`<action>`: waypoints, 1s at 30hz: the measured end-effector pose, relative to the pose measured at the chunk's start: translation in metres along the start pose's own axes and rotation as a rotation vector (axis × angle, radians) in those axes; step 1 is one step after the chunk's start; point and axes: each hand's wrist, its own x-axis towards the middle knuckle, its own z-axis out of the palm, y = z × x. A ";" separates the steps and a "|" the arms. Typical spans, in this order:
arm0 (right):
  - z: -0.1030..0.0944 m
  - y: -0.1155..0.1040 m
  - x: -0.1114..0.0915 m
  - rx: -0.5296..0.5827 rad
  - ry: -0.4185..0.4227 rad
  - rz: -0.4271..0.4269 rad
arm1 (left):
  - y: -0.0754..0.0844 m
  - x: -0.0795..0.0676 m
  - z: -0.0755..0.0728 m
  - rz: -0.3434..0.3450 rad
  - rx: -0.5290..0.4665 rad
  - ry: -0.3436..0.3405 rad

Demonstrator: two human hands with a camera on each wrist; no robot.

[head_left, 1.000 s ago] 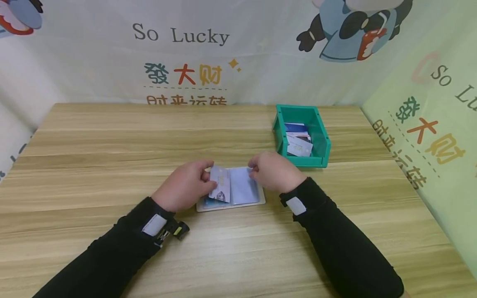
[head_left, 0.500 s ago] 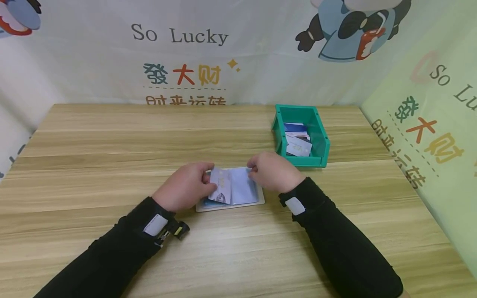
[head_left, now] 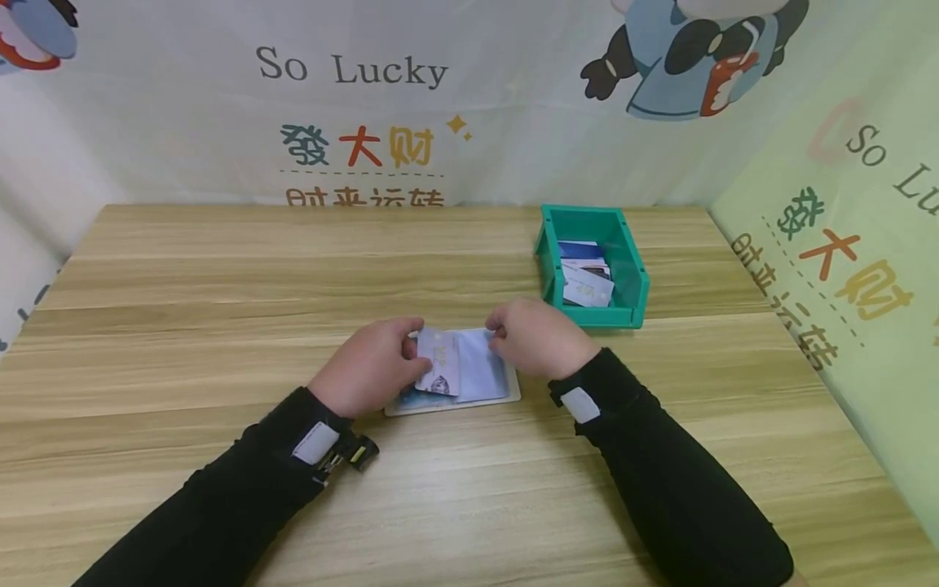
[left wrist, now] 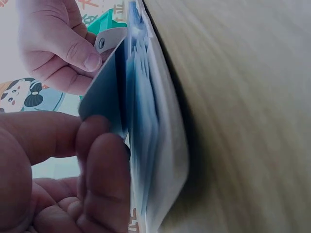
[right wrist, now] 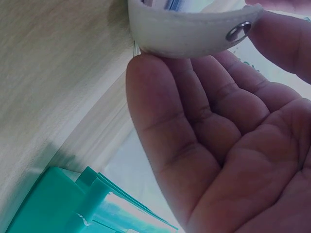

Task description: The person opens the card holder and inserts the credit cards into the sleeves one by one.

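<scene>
A white card holder [head_left: 484, 371] lies spread on the table, with clear sleeves [left wrist: 141, 121] stacked inside its cover. My left hand [head_left: 374, 363] pinches a pale printed card [head_left: 443, 371] by its left edge. In the left wrist view the card [left wrist: 104, 92] leans at a slant against the sleeves, its far edge right at them. My right hand [head_left: 543, 338] is at the holder's upper right corner. There, thumb and fingers pinch the holder's white strap [right wrist: 189, 34], which carries a metal snap [right wrist: 238, 31].
A green bin [head_left: 634, 285] holding several cards [head_left: 587, 285] stands beyond my right hand. The wood-grain table [head_left: 257, 269] ends at a printed curtain [head_left: 506, 147] behind, and another stretch of curtain hangs at the right.
My left hand and the card have shifted slightly to the right over the sleeves. The right hand keeps its place at the holder's corner.
</scene>
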 end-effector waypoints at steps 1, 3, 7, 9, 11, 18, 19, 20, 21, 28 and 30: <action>0.000 0.000 0.000 0.000 -0.001 0.000 | 0.000 0.000 0.000 0.001 0.011 0.000; 0.000 0.000 0.000 0.000 -0.001 0.000 | 0.000 0.001 0.000 0.008 0.028 0.000; 0.000 -0.001 0.000 0.000 -0.006 0.000 | -0.001 0.003 0.001 0.028 0.050 -0.008; 0.000 -0.001 0.000 0.001 -0.008 0.001 | 0.000 0.004 0.002 0.039 0.058 -0.008; 0.000 -0.001 0.000 0.002 -0.010 0.003 | 0.000 0.005 0.004 0.043 0.067 -0.001; -0.001 0.000 0.000 0.003 -0.015 0.008 | 0.006 0.005 0.008 0.040 0.074 0.035; -0.001 0.000 0.000 0.004 -0.014 0.008 | 0.007 0.005 0.009 0.040 0.071 0.039; -0.001 -0.001 0.000 0.006 -0.014 0.009 | 0.008 0.005 0.009 0.049 0.068 0.041; -0.001 -0.001 0.000 0.007 -0.014 0.010 | 0.009 0.005 0.009 0.056 0.064 0.039; -0.001 0.000 -0.001 0.005 -0.017 0.008 | 0.011 0.003 0.008 0.120 0.051 -0.033; -0.002 0.000 -0.001 0.003 -0.015 0.005 | 0.011 0.001 0.006 0.140 0.063 -0.054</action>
